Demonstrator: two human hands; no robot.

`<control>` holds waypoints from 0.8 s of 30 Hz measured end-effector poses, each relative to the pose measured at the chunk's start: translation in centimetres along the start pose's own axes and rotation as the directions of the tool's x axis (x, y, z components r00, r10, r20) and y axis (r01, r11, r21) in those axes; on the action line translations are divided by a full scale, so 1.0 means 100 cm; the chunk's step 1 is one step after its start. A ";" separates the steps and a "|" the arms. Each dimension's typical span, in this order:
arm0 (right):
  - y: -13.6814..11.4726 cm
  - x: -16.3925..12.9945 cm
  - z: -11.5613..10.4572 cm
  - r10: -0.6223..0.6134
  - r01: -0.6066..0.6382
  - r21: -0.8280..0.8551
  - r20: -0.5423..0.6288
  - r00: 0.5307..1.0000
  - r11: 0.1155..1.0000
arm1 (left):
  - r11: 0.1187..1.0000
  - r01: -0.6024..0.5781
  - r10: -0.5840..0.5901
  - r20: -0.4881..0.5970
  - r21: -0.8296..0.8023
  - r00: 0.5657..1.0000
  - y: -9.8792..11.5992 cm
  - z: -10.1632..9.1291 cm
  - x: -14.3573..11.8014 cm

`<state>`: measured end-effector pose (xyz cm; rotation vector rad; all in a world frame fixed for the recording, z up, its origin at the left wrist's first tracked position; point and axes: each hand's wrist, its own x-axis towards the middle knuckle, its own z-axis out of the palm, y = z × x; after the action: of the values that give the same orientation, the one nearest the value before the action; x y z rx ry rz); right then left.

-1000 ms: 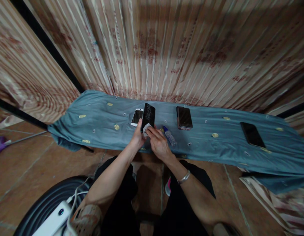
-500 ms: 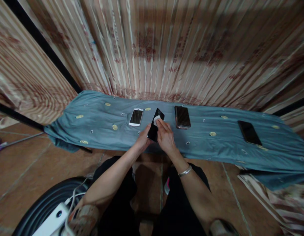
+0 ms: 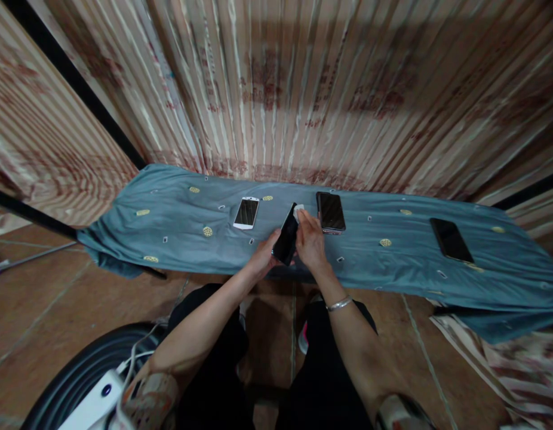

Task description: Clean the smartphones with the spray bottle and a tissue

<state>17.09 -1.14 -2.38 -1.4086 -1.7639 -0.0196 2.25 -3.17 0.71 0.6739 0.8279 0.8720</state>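
Note:
My left hand (image 3: 264, 258) grips the lower end of a black phone (image 3: 286, 242), holding it tilted above the blue-grey cloth (image 3: 178, 227). My right hand (image 3: 310, 242) pinches a small white wipe (image 3: 298, 210) against the phone's top edge. On the cloth lie a white-framed phone (image 3: 246, 212) to the left, a dark phone (image 3: 331, 211) just right of my hands and a black phone (image 3: 451, 239) far right.
A striped beige curtain (image 3: 276, 89) hangs behind the cloth-covered surface. A dark round object (image 3: 79, 370) with a white power strip (image 3: 95, 406) and cable sits at the lower left. The floor is brown tile (image 3: 48, 304). My dark-clad legs fill the bottom centre.
My hands and the black phone moved right, away from the white-framed phone. The wipe slid from the phone's lower end to its top. The small bottle seen earlier is now hidden.

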 end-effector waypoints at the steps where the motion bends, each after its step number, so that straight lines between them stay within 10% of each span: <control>1: 0.001 0.001 0.000 0.000 0.000 0.006 0.000 1.000 1.000 | 1.000 0.000 0.000 0.007 0.001 1.000 0.000 0.000 0.000; 24: -0.005 -0.002 0.006 -0.003 -0.003 0.107 0.062 0.998 0.994 | 0.987 -0.030 0.019 -0.071 -0.155 0.997 0.012 -0.004 0.003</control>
<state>16.33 -1.13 -2.69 -1.3447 -1.7886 0.1175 1.52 -2.27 1.36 0.5190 0.8056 0.9761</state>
